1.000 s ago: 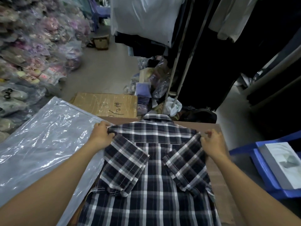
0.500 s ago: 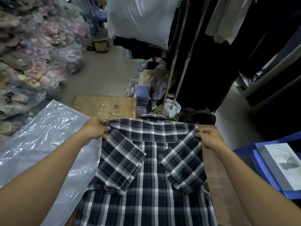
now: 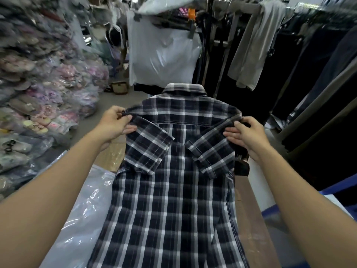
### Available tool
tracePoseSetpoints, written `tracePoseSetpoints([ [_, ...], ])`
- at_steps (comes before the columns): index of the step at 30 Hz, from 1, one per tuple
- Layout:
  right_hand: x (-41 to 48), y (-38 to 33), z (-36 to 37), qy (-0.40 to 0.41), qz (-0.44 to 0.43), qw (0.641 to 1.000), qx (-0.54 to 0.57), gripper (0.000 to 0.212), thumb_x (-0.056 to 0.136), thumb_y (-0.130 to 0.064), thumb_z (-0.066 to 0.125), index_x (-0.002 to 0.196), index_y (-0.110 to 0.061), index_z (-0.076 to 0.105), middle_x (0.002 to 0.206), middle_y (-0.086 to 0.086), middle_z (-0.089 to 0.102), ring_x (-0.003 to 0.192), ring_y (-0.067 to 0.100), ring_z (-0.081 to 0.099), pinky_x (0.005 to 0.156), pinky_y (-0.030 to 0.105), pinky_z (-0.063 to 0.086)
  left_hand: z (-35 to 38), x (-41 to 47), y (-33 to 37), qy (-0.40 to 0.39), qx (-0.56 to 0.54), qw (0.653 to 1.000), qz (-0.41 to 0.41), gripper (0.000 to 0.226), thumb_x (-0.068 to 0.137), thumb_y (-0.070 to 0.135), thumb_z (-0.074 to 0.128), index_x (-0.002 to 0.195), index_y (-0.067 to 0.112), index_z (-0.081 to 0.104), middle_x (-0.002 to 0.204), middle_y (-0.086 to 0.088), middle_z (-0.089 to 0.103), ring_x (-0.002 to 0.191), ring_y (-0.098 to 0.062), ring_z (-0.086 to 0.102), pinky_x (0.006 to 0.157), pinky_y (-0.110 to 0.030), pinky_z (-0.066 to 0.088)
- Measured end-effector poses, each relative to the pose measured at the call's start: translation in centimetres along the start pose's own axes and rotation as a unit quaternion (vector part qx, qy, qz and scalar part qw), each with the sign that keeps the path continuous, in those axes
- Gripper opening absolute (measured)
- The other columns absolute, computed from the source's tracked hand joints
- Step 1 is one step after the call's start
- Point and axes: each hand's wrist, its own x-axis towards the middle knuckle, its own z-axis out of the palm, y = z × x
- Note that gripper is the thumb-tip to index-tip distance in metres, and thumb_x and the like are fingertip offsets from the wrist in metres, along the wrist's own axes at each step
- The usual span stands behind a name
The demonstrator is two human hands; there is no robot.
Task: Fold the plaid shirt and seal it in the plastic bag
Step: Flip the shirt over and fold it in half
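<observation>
Plaid shirt [image 3: 170,190], 2 sleeves folded in: left hand [image 3: 116,124], right hand [image 3: 246,135] pinch shoulders; advise level, taut fold toward near hem.

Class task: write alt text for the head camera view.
Two bare hands, left hand and right hand, pinch the shoulders of a dark plaid shirt, sleeves folded inward, lifting its top; a clear plastic bag lies at its left.

The plaid shirt [image 3: 170,190] lies back side up on the worktop [image 3: 253,225], its collar at the far end and both sleeves folded over its back. The plastic bag [image 3: 77,219] lies just left of the shirt. The left hand [image 3: 116,124] and the right hand [image 3: 247,136] grip the shirt's shoulders.
</observation>
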Motion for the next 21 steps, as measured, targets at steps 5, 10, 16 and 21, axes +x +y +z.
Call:
tracePoseSetpoints([
  [5, -2.1, 2.7, -0.7, -0.014, 0.081, 0.992, 0.094, 0.017, 0.094, -0.008, 0.046, 0.093, -0.004, 0.063, 0.082, 0.016, 0.077, 0.082, 0.032, 0.075, 0.08, 0.041, 0.059, -2.4, -2.6, -3.1, -0.079, -0.086, 0.989, -0.087, 0.015, 0.086, -0.012, 0.058, 0.09, 0.002, 0.056, 0.118, -0.029, 0.063, 0.083, -0.026, 0.075, 0.08, -0.031, 0.06],
  [10, -4.7, 10.2, -2.3, 0.061, 0.205, 0.963, 0.163, 0.022, 0.072, -0.028, 0.053, 0.078, -0.008, 0.054, 0.075, 0.019, 0.058, 0.067, 0.037, 0.059, 0.066, 0.042, 0.062, -6.1, -6.3, -8.5, -0.211, -0.147, 0.944, -0.207, 0.061, 0.04, 0.023, 0.092, 0.085, -0.009, 0.066, 0.099, -0.027, 0.07, 0.085, -0.033, 0.071, 0.078, -0.041, 0.062],
  [16, -8.5, 15.5, -3.9, 0.036, 0.27, 0.96, -0.062, 0.041, 0.082, -0.054, 0.07, 0.068, -0.018, 0.06, 0.065, 0.004, 0.056, 0.058, 0.024, 0.057, 0.058, 0.035, 0.047, -5.8, -10.0, -14.7, -0.192, 0.032, 0.932, -0.304, 0.058, 0.046, 0.05, 0.093, 0.069, 0.007, 0.062, 0.071, -0.013, 0.06, 0.064, -0.022, 0.06, 0.069, -0.037, 0.054],
  [21, -8.3, 17.0, -4.1, -0.013, 0.214, 0.954, -0.211, 0.065, 0.056, -0.078, 0.076, 0.078, -0.022, 0.052, 0.087, -0.002, 0.062, 0.089, 0.021, 0.062, 0.081, 0.037, 0.047, -3.8, -11.5, -16.7, -0.081, 0.073, 0.941, -0.32, 0.072, 0.066, 0.057, 0.078, 0.116, 0.008, 0.061, 0.111, -0.012, 0.064, 0.104, -0.031, 0.062, 0.087, -0.039, 0.051],
])
